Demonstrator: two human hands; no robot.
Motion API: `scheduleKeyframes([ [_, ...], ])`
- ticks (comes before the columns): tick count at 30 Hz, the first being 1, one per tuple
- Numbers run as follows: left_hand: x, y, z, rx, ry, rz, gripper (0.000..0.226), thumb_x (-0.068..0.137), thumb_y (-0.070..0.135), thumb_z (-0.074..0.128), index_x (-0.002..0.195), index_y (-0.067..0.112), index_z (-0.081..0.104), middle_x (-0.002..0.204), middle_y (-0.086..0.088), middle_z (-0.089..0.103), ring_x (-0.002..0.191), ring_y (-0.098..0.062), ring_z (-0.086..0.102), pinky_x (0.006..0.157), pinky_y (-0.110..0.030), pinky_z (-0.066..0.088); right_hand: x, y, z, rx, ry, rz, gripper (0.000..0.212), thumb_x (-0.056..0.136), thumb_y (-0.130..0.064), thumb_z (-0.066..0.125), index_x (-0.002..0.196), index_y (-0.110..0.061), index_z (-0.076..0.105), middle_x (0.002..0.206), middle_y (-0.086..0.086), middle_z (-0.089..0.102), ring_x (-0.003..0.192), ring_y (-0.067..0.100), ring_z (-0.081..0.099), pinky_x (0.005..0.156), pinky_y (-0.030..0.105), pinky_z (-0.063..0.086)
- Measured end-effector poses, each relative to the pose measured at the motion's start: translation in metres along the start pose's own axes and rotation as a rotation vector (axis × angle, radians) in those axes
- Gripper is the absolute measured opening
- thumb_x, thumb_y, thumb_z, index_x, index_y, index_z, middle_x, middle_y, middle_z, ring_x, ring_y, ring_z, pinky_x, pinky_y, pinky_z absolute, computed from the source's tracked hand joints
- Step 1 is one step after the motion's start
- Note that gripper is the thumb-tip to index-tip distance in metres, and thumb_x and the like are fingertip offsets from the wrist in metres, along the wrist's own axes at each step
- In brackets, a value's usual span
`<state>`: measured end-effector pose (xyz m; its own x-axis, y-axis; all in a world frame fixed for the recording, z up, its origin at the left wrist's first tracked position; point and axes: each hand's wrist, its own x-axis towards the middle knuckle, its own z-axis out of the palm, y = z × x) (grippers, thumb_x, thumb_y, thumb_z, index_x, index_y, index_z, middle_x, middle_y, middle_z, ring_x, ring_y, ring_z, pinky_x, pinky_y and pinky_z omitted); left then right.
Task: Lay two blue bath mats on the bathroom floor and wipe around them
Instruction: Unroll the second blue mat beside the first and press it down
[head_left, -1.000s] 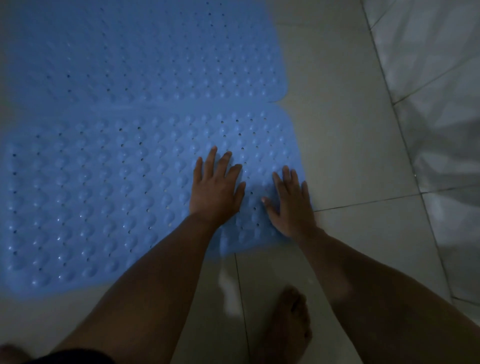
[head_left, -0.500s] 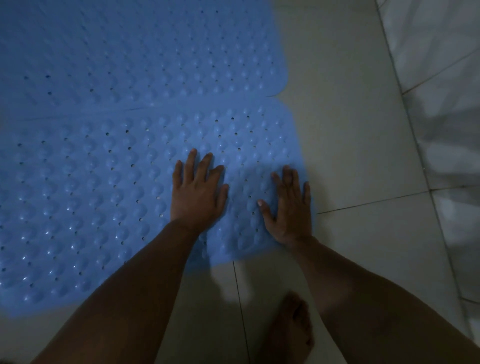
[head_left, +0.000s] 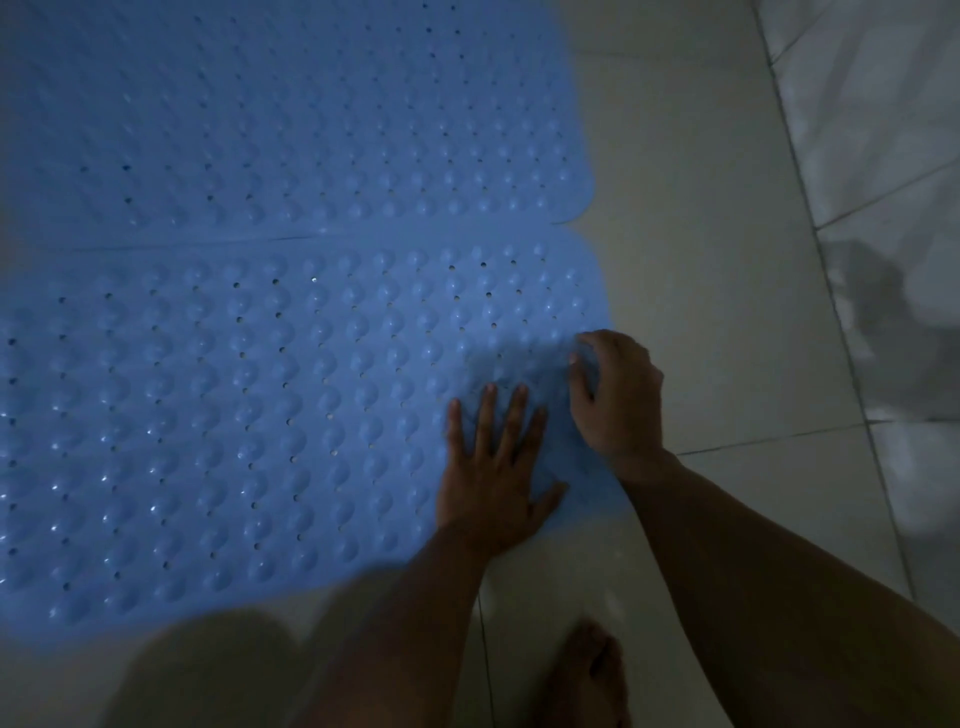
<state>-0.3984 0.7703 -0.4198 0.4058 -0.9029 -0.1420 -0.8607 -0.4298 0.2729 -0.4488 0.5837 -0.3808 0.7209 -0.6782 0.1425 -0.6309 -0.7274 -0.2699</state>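
Observation:
Two blue bath mats with bumps and small holes lie side by side on the tiled floor. The far mat (head_left: 291, 119) touches the near mat (head_left: 234, 415) along a straight seam. My left hand (head_left: 493, 467) rests flat with spread fingers on the near mat, close to its near right corner. Just to its right, my right hand (head_left: 618, 400) sits on that mat's right edge with fingers and thumb curled, pinching the mat there. The edge under the hand is hidden.
Pale floor tiles (head_left: 701, 312) run along the right of the mats, up to a marbled tiled wall (head_left: 883, 156). My bare foot (head_left: 587, 675) stands on the floor below my hands, and my blurred leg (head_left: 208, 675) fills the bottom left.
My left hand slid right across the near mat, toward the right hand. My right hand went from flat to curled at the mat's right edge. The camera shifted, so the mats fill more of the view.

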Motion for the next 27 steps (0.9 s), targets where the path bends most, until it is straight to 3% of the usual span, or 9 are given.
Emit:
scheduleKeyframes([
  [6,0.001,-0.001,-0.003,-0.045,-0.02,0.021,0.093,0.095,0.08,0.027,0.165,0.02,0.015,0.173,-0.009,-0.003,0.157,-0.042,-0.009,0.12,-0.073,0.001,0.019,-0.015,0.012,0.054,0.016,-0.004,0.032,0.1,-0.037,0.051,0.119,-0.015,0.065,0.118,0.006,0.065,0.114,0.03,0.06,0.093,0.047,0.051],
  [18,0.001,-0.005,-0.008,-0.007,-0.115,0.06,0.103,0.09,0.086,0.016,0.165,0.018,0.003,0.172,-0.01,-0.013,0.155,-0.04,-0.022,0.12,-0.07,-0.004,0.011,-0.048,-0.002,0.069,-0.005,-0.025,0.035,0.099,-0.041,0.05,0.117,-0.016,0.066,0.117,0.004,0.068,0.113,0.026,0.061,0.094,0.044,0.049],
  [21,0.002,-0.01,-0.024,-0.194,-0.109,0.055,0.086,0.097,0.073,0.014,0.165,0.02,0.016,0.173,-0.009,0.005,0.159,-0.033,-0.012,0.125,-0.062,-0.003,0.008,-0.059,-0.005,0.072,0.022,-0.065,0.03,0.099,-0.038,0.053,0.112,-0.016,0.068,0.112,0.004,0.069,0.108,0.027,0.063,0.09,0.042,0.051],
  [24,-0.01,-0.045,-0.042,-0.393,0.065,0.028,0.064,0.1,0.044,0.03,0.15,0.01,0.049,0.158,-0.015,0.045,0.155,-0.038,0.025,0.123,-0.057,0.025,-0.001,-0.081,-0.003,0.088,0.026,-0.113,0.029,0.098,-0.036,0.052,0.107,-0.016,0.07,0.107,0.005,0.069,0.102,0.027,0.063,0.086,0.04,0.051],
  [27,-0.03,-0.092,-0.051,-0.341,0.267,-0.112,0.049,0.095,0.029,0.044,0.137,0.013,0.063,0.14,-0.01,0.063,0.145,-0.041,0.042,0.113,-0.054,0.041,-0.026,-0.112,0.007,0.167,-0.049,-0.177,0.03,0.098,-0.034,0.051,0.109,-0.013,0.07,0.109,0.009,0.068,0.103,0.03,0.063,0.088,0.043,0.052],
])
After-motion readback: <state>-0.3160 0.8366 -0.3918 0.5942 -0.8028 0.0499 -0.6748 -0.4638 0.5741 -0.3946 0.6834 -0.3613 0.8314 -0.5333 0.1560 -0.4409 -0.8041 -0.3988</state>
